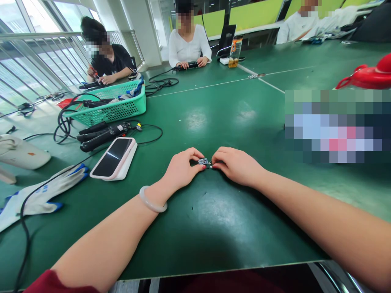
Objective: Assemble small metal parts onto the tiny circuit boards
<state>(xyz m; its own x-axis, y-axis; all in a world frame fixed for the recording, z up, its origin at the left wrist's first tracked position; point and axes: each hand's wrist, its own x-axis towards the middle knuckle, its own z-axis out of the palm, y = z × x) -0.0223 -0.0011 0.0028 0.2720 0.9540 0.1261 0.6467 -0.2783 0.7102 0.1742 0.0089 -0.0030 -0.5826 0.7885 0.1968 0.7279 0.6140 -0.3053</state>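
- Pinches a small dark piece (203, 161) between thumb and finger of the left hand (185, 166), low over the table (171, 228) or resting on it; cannot tell which.
- Brings thumb and fingertips of the right hand (233, 163) close together at the right end of the piece, beside small pale bits; cannot tell whether gripping, as contact is partly hidden.
- Appears to hold the piece by its edges to leave the patterned face uncovered, probably with one hand at each end for steadiness.
- Bends both wrists inward, with the piece in front of the body, likely for close view and control.
- Probably sets other items to the left to free working room: phone (111, 158) on a white object, white-and-blue glove (50, 193), black corded tools (104, 136).
- Gathers further tools and cords in the green basket (114, 116), apparently to contain them.
- Finds the table green, smooth and glossy, with light patches of glare and pale seams further off.
- Notes a bottle (235, 53) at the far side and a red object (371, 73) at right.
- Records three other people seated around, railing (39, 61) and windows at left, yellow-green panels (255, 14) behind.
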